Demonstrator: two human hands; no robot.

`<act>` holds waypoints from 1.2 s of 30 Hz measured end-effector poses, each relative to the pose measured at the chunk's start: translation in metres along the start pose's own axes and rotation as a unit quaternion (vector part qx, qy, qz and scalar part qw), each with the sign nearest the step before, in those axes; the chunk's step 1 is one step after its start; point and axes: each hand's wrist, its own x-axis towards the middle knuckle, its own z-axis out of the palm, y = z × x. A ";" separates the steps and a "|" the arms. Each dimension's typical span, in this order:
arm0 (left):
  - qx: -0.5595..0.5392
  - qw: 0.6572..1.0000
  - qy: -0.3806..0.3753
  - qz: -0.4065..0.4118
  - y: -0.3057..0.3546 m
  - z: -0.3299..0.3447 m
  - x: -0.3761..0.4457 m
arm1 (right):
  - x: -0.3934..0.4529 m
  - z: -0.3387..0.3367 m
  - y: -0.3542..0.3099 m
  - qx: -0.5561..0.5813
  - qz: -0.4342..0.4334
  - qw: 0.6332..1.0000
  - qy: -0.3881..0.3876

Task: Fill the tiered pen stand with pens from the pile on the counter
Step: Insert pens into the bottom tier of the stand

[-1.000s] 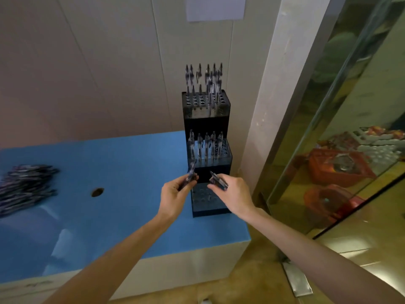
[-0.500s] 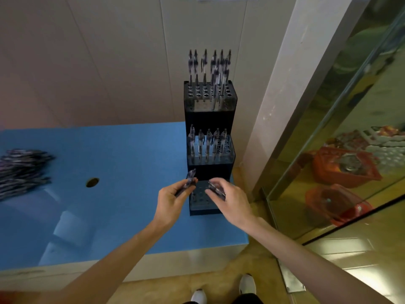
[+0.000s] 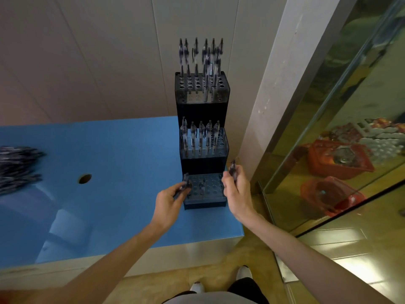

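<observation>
Both hands hold pens at the lowest tier of the tiered pen stand (image 3: 202, 137), which stands upright at the right end of the blue counter (image 3: 109, 150).

The left hand (image 3: 168, 202) grips a pen (image 3: 183, 187) at the tier's left edge, its long axis slanting up and to the right, upper end over the holes. The right hand (image 3: 237, 194) is closed on another pen (image 3: 232, 170) at the right edge, held nearly upright with its end pointing up. One pen (image 3: 202, 185) stands alone in the bottom tier. The middle and top tiers carry rows of upright pens. The pile (image 3: 17, 167) lies well apart at the counter's left edge, pens running roughly left to right.
</observation>
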 end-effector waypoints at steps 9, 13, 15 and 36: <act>-0.086 0.994 0.058 -0.015 0.015 -0.017 -0.007 | 0.001 -0.001 -0.008 -0.050 0.014 0.999 0.001; -0.114 0.992 0.057 -0.006 0.030 -0.028 -0.004 | 0.005 -0.003 -0.004 -0.153 -0.037 0.987 0.028; -0.117 0.992 0.053 0.008 0.039 -0.029 -0.002 | 0.009 -0.003 -0.007 -0.194 -0.059 0.978 0.037; -0.010 0.995 0.001 0.100 0.049 -0.016 0.016 | 0.027 -0.003 -0.003 -0.345 -0.245 0.906 -0.023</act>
